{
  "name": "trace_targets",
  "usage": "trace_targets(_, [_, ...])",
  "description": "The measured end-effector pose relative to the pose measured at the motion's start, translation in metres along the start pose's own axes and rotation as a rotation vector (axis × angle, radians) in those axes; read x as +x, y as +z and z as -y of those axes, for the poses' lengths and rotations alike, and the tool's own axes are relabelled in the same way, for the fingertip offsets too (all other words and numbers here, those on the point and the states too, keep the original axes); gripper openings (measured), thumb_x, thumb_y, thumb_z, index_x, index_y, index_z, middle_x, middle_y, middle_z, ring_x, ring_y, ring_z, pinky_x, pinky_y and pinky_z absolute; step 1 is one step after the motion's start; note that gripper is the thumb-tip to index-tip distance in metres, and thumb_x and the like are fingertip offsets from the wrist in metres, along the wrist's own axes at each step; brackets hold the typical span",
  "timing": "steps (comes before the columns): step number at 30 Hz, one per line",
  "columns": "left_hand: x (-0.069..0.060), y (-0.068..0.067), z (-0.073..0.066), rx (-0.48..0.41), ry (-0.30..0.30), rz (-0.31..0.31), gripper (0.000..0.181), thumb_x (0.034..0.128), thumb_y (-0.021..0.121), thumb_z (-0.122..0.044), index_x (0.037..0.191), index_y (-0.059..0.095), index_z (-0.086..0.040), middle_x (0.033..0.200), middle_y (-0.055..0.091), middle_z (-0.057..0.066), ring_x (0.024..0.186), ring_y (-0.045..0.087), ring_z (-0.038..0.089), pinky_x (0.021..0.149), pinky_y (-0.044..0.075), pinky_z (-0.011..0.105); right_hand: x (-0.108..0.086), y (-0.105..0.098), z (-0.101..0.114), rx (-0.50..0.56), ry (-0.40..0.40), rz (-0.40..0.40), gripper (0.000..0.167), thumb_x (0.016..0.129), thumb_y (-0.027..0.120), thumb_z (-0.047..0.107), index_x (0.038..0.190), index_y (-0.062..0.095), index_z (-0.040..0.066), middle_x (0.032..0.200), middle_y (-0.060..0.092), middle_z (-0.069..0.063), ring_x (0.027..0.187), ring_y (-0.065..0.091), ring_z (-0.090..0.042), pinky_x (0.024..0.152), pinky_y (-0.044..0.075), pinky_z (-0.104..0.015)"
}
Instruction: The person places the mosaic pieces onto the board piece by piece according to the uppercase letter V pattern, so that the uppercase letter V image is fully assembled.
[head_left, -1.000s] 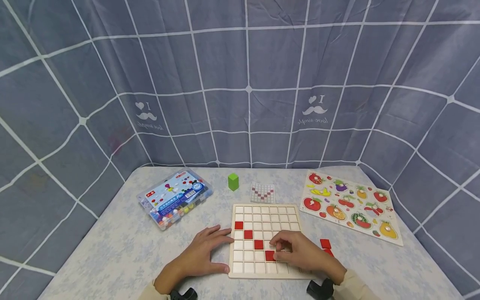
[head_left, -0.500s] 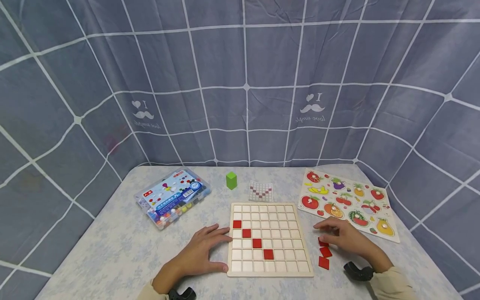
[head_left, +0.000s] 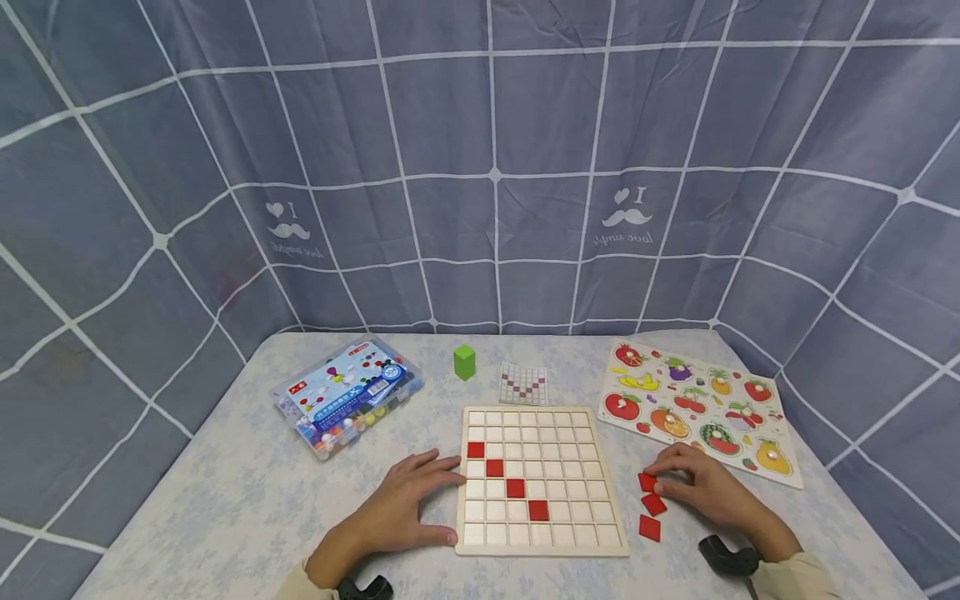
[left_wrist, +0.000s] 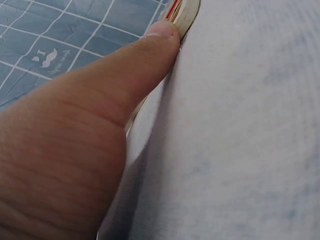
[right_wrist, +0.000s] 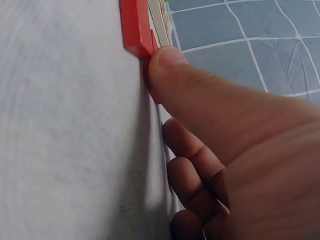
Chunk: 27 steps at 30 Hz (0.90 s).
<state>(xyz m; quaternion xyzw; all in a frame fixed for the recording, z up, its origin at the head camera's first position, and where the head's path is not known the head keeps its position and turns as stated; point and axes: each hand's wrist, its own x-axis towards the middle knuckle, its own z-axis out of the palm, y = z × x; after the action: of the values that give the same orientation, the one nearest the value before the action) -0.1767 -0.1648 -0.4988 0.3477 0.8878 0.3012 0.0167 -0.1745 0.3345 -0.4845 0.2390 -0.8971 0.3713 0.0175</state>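
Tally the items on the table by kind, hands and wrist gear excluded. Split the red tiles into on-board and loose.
Grid board: 1
Red tiles on the board: 4
Loose red tiles: 3
Pattern card: 1
Green block: 1
Plastic box: 1
Fruit puzzle: 1
Total: 12

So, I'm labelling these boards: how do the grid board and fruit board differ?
In the head view, the grid board lies nearly straight; the fruit board lies slanted. The grid board has pale square cells, four holding red tiles; the fruit board shows colourful fruits. Both lie on the table.
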Motion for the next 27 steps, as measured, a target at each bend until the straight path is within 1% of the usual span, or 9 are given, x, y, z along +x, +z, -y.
trace_targets(3, [-0.0002,-0.0003,0.0,0.001,0.005,-0.001,0.068,0.0811,0.074,-0.066,0.138,0.061,-0.03,0.154,0.047,0.0,0.145,0.031,0.038,0.109,0.022,0.069,0.0,0.0015,0.0002,0.002,0.002,-0.022,0.016,0.091,0.078,0.015,0.107,0.078,0.015,0.105,0.061,0.003,0.097,0.055,-0.007,0.084,0.046,-0.023])
trace_targets(7, [0.0,-0.0005,-0.0002,0.004,0.004,-0.001,0.068,0.0813,0.074,-0.065,0.138,0.061,-0.03,0.154,0.047,0.0,0.145,0.031,0.038,0.109,0.023,0.069,0.0005,0.0021,-0.0001,0.0,0.055,-0.033,0.017,0.091,0.077,0.018,0.108,0.077,0.016,0.105,0.063,0.004,0.099,0.055,-0.007,0.086,0.044,-0.022])
trace_targets(10, [0.0001,-0.0006,-0.0002,0.006,0.003,0.0,0.068,0.0812,0.074,-0.066,0.138,0.061,-0.03,0.154,0.047,0.0,0.145,0.031,0.038,0.109,0.023,0.069,0.0,0.0013,-0.0004,0.003,0.102,-0.012,0.019,0.092,0.076,0.022,0.111,0.075,0.017,0.108,0.063,0.005,0.101,0.054,-0.007,0.087,0.044,-0.023])
trace_targets(12, [0.0,-0.0009,-0.0005,0.006,0.004,-0.001,0.068,0.0811,0.074,-0.066,0.138,0.061,-0.03,0.154,0.047,0.0,0.145,0.031,0.038,0.109,0.023,0.069,-0.0006,0.0006,-0.0006,0.014,0.111,0.008,0.02,0.093,0.075,0.023,0.112,0.075,0.017,0.109,0.062,0.004,0.102,0.054,-0.007,0.086,0.045,-0.024])
trace_targets(14, [-0.0003,-0.0013,-0.0007,0.007,0.006,-0.003,0.069,0.0809,0.074,-0.066,0.138,0.061,-0.03,0.154,0.047,0.0,0.145,0.031,0.038,0.109,0.023,0.069,-0.0012,0.0004,-0.0015,0.017,0.102,0.024,0.021,0.093,0.075,0.022,0.113,0.074,0.015,0.11,0.061,0.003,0.101,0.053,-0.007,0.085,0.046,-0.023])
trace_targets(16, [-0.0006,-0.0016,-0.0011,0.008,0.008,-0.003,0.069,0.0809,0.074,-0.066,0.138,0.061,-0.03,0.154,0.047,0.0,0.145,0.031,0.038,0.109,0.023,0.069,-0.0018,0.0008,-0.0027,0.019,0.077,0.022,0.02,0.092,0.076,0.02,0.112,0.075,0.014,0.108,0.061,0.003,0.099,0.053,-0.007,0.083,0.046,-0.023])
trace_targets(20, [-0.0005,-0.0021,-0.002,0.006,0.004,-0.001,0.068,0.0811,0.074,-0.066,0.139,0.061,-0.031,0.154,0.047,-0.001,0.145,0.031,0.038,0.108,0.023,0.069,-0.0022,0.0028,-0.0044,0.003,0.012,-0.012,0.017,0.09,0.078,0.014,0.107,0.076,0.012,0.101,0.061,0.005,0.094,0.053,-0.007,0.078,0.045,-0.023])
trace_targets(24, [-0.0005,-0.0022,-0.0024,0.0,0.001,-0.001,0.068,0.0812,0.074,-0.065,0.138,0.061,-0.031,0.153,0.047,0.0,0.145,0.031,0.039,0.108,0.023,0.07,-0.001,0.0034,-0.0044,-0.021,-0.017,-0.032,0.017,0.088,0.08,0.012,0.104,0.078,0.011,0.097,0.06,0.009,0.09,0.052,-0.008,0.074,0.045,-0.023])
trace_targets(27, [0.0003,-0.0013,-0.002,-0.004,-0.001,0.0,0.068,0.0814,0.074,-0.065,0.138,0.061,-0.031,0.153,0.047,-0.001,0.145,0.031,0.038,0.108,0.022,0.069,0.0001,0.003,-0.0043,-0.034,-0.029,-0.052,0.017,0.086,0.082,0.011,0.102,0.077,0.013,0.096,0.06,0.009,0.087,0.052,-0.009,0.073,0.044,-0.023])
